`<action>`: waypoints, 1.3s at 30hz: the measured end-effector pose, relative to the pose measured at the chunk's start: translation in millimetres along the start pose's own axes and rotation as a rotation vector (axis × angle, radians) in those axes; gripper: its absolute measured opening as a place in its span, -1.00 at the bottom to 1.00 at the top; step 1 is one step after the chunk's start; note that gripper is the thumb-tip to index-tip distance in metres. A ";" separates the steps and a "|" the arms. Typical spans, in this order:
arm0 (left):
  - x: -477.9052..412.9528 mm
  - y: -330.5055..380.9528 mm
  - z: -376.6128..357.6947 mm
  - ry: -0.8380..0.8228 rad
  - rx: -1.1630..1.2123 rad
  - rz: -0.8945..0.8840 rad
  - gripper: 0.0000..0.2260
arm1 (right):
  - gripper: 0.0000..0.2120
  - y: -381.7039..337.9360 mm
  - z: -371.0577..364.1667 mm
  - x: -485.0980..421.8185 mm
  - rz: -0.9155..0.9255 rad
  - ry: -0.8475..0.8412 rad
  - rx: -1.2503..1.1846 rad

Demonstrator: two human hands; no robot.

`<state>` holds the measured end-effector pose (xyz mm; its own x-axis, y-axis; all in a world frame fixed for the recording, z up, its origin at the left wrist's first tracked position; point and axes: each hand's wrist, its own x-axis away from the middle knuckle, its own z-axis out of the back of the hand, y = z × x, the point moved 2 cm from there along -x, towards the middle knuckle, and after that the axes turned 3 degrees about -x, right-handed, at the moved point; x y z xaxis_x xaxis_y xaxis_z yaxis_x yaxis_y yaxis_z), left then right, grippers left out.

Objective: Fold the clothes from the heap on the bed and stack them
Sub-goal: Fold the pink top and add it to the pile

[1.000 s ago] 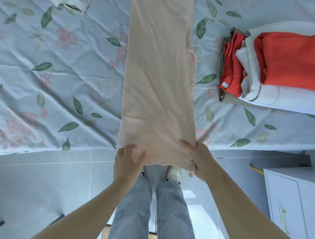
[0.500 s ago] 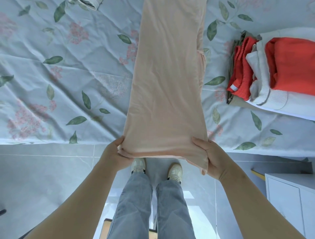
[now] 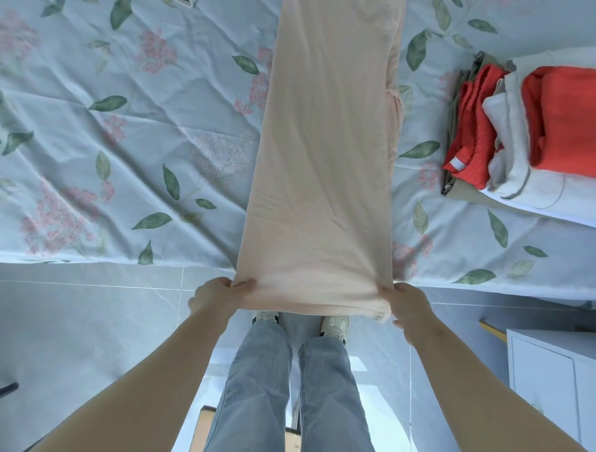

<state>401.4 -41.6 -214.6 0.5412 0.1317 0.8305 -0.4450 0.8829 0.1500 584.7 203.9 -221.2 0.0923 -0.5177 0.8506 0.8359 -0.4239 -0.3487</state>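
Note:
A long peach garment (image 3: 325, 155), folded into a narrow strip, lies across the bed and runs out of view at the top. Its near end hangs just past the bed's edge. My left hand (image 3: 216, 295) pinches the near left corner and my right hand (image 3: 408, 306) pinches the near right corner, holding that end lifted and taut. A stack of folded clothes (image 3: 529, 135), red, white and olive pieces, sits on the bed at the right.
The bed (image 3: 129, 135) has a pale blue sheet with green leaves and pink flowers. A bit of another garment (image 3: 183, 2) shows at the top edge. Grey tiled floor (image 3: 80, 322) lies below, a white cabinet (image 3: 554, 380) stands at the lower right.
Both hands went from resting on the near end of the garment to pinching its two corners, and they now hold the end raised and stretched wider.

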 end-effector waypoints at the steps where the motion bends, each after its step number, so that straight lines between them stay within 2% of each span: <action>1: -1.2 -0.5 2.2 0.025 -0.148 -0.044 -0.60 | -0.77 -1.2 -0.4 -1.6 0.060 0.068 0.121; 3: -4.1 3.9 5.0 0.103 -0.284 -0.169 -0.65 | -0.75 -6.2 -2.2 -2.1 0.154 0.192 0.227; 6: -2.8 19.7 4.3 0.161 -0.109 -0.363 -0.67 | -0.82 -13.0 -8.5 0.3 0.243 0.315 0.144; 9: -3.8 34.2 0.6 0.123 -0.034 -0.385 -0.71 | -0.74 -19.2 -17.9 0.8 0.295 0.246 0.057; 12: -8.0 40.7 -2.1 0.033 -0.053 -0.375 -0.85 | -0.80 -25.6 -20.9 -1.8 0.246 0.154 0.056; 14: -9.4 38.9 -0.4 -0.054 0.080 -0.346 -0.90 | -0.80 -28.2 -19.9 -0.2 0.221 0.139 0.006; 18: 2.7 37.9 20.7 -0.178 0.321 -0.315 -0.82 | -0.88 -40.1 -8.4 22.0 0.375 0.142 -0.001; 21: 20.6 43.9 42.4 -0.184 0.420 -0.373 -0.92 | -0.88 -50.7 4.6 46.1 0.401 0.113 -0.219; 23: 37.5 50.4 56.3 -0.148 0.474 -0.385 -0.93 | -0.91 -56.2 12.4 64.2 0.355 0.069 -0.335; 27: 80.0 59.5 74.7 -0.132 0.508 -0.404 -0.88 | -0.90 -56.5 29.3 99.6 0.236 -0.039 -0.376; 31: 115.7 48.9 81.7 -0.130 0.393 -0.359 -0.88 | -0.88 -46.8 47.7 131.5 0.117 -0.180 -0.336; 36: 143.7 13.2 75.5 -0.173 0.144 -0.271 -0.84 | -0.93 -5.0 60.9 152.0 0.023 -0.246 -0.207; 39: 153.9 5.6 71.3 -0.182 0.119 -0.227 -0.84 | -0.93 12.6 64.9 156.9 -0.055 -0.337 -0.256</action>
<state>431.4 -48.6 -47.8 0.5047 -0.1550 0.8492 -0.4136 0.8201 0.3955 644.8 165.5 -66.6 0.2586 -0.2351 0.9369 0.6873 -0.6368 -0.3495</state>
